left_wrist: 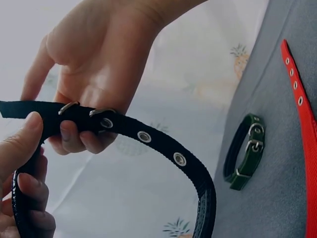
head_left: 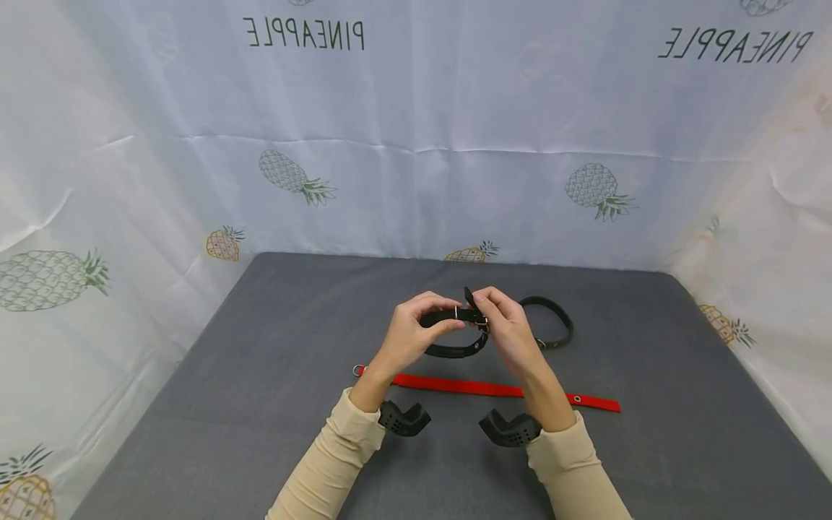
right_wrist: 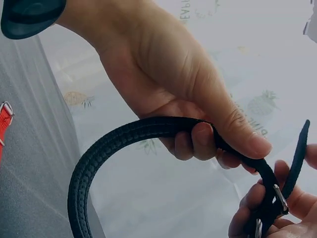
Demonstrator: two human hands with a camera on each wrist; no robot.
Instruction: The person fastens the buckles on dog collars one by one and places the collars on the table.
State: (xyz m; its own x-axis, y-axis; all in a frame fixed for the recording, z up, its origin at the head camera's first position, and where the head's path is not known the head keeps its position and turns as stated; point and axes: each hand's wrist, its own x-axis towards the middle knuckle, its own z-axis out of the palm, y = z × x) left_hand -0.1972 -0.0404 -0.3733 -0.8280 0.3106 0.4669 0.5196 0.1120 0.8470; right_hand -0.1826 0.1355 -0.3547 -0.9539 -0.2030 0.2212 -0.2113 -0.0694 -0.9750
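Collar [head_left: 455, 352], black, above the tabletop [head_left: 227, 419], the grip of left hand [head_left: 412, 326] and right hand [head_left: 510, 328] clamped on it; likely light, pliable and sturdy, best pinched flat beside the buckle [right_wrist: 281, 199].

Cream sleeves [head_left: 321, 466] end in wide cuffs [head_left: 360, 421], beside black angular wrist mounts [head_left: 404, 420] (visibly perforated)

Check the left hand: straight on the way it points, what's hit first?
Past the black buckled collar it already holds, the left hand would probably meet the right hand first, though the head view leaves their relative depth unclear.
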